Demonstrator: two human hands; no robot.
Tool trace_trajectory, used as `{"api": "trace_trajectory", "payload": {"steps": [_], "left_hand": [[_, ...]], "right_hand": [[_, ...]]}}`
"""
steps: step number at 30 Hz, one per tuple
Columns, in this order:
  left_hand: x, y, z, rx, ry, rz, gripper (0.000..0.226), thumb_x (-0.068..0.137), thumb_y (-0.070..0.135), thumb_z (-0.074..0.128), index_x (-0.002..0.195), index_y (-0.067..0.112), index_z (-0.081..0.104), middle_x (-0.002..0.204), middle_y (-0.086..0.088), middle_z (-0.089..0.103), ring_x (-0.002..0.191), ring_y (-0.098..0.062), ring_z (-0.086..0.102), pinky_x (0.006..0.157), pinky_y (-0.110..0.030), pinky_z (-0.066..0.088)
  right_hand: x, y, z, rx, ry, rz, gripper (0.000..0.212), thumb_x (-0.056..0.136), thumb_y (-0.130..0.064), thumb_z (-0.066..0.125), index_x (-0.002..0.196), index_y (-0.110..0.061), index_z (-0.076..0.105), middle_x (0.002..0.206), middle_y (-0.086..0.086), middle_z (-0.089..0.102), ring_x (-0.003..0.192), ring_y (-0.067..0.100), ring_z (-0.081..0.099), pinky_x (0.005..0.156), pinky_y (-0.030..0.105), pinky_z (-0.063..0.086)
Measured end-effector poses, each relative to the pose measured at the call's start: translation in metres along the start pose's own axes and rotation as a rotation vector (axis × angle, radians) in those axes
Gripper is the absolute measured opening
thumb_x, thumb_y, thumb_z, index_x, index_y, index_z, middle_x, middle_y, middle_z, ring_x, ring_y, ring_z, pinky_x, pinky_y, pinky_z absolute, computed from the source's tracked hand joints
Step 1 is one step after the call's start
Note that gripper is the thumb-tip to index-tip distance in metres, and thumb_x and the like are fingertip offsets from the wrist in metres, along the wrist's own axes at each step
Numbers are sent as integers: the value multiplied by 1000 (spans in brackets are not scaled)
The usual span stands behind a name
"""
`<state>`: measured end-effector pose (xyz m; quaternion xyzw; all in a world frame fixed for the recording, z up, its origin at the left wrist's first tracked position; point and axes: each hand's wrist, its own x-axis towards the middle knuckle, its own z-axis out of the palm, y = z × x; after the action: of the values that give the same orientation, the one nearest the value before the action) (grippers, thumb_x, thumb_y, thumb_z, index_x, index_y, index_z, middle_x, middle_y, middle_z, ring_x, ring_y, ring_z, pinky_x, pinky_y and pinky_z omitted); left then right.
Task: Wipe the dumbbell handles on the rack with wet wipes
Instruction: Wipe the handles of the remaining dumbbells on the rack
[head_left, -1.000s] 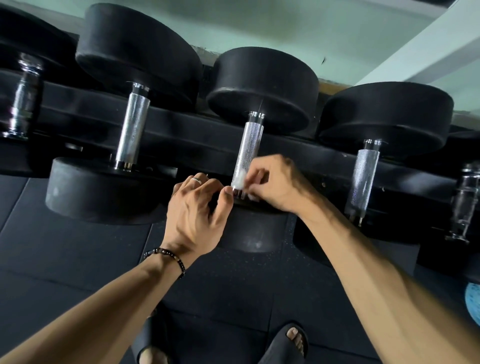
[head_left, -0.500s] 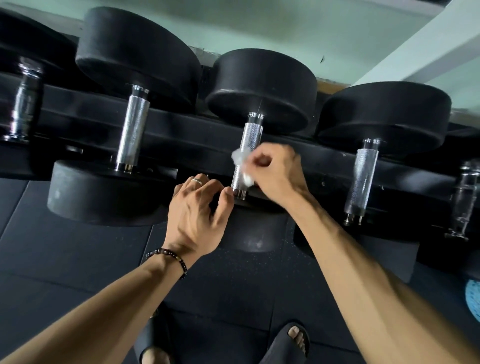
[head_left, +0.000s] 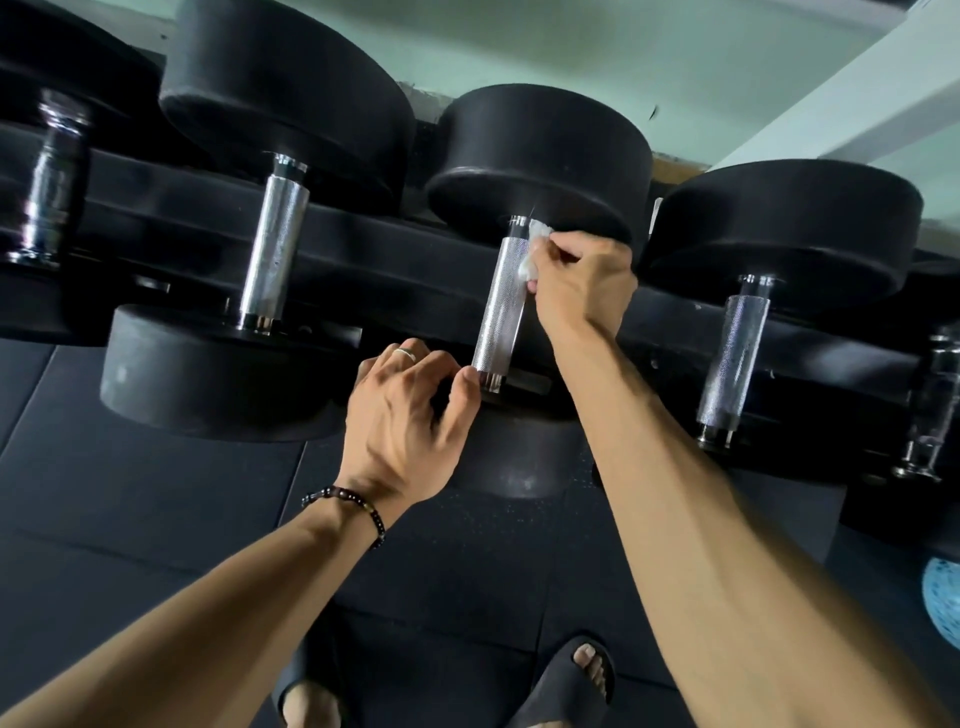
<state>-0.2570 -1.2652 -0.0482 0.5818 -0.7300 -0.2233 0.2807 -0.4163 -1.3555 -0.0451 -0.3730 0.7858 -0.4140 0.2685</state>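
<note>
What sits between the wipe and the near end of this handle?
Nothing visible. The right hand presses the wipe on the handle near its far end; the bare knurled metal below is unobstructed. The left hand rests beside its base.

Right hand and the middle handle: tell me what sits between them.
In the head view, a crumpled white wet wipe lies between the right hand and the upper part of the middle handle, pressed against its knurled metal.

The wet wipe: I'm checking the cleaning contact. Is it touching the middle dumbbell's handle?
Touching. The head view shows the wet wipe, pinched in the right hand, pressed against the upper part of the middle handle, with no gap.
</note>
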Motion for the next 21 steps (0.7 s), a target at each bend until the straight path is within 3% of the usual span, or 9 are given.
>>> {"api": "trace_trajectory", "payload": {"steps": [4,7,9,13,15,18,21], "left_hand": [[-1,1,-1,9,-4,-13,30,92,41,37,66,28,38,67,6,42,66,-15,39,71,-30,32],[-1,-1,0,16,-9,-23,31,92,41,37,65,27,39,68,6,44,67,-14,39,72,-30,32],[-1,0,0,19,-8,-19,33,92,42,37,64,26,42,68,6,43,67,-15,39,72,-31,33],[-1,0,0,14,-10,-35,37,92,41,37,64,20,48,68,6,45,66,-17,42,72,-32,36],[-1,0,-1,16,-14,-42,39,92,41,37,63,19,50,68,5,46,66,-19,44,73,-33,37],[-1,0,0,15,-17,-38,35,92,41,37,63,23,45,68,5,45,66,-18,43,72,-32,35],[-1,1,0,23,-19,-32,34,92,42,36,64,25,44,68,5,45,66,-17,42,71,-31,33]], "right_hand": [[-30,8,-19,-136,-181,-54,19,89,-20,66,80,-9,78,74,4,74,65,14,67,58,8,46],[-12,-2,-14,-178,-79,-9,26,92,-23,64,76,-4,73,67,13,60,67,21,59,55,12,39],[4,-13,-11,-163,-27,36,23,92,-27,65,82,-10,77,77,13,67,71,18,59,52,7,39],[-28,-5,-31,-348,-253,-90,38,95,-30,62,66,-7,72,65,10,67,63,22,65,55,20,47],[-46,-2,-41,-347,-386,-49,28,92,-24,66,71,-10,76,71,7,72,68,23,67,57,23,50],[-28,-6,-31,-361,-267,-32,19,88,-16,65,76,-7,77,76,11,72,78,24,69,58,19,45],[-20,-16,-26,-342,-195,-41,25,87,-9,59,68,-8,74,53,0,60,57,21,59,43,9,33]]}}
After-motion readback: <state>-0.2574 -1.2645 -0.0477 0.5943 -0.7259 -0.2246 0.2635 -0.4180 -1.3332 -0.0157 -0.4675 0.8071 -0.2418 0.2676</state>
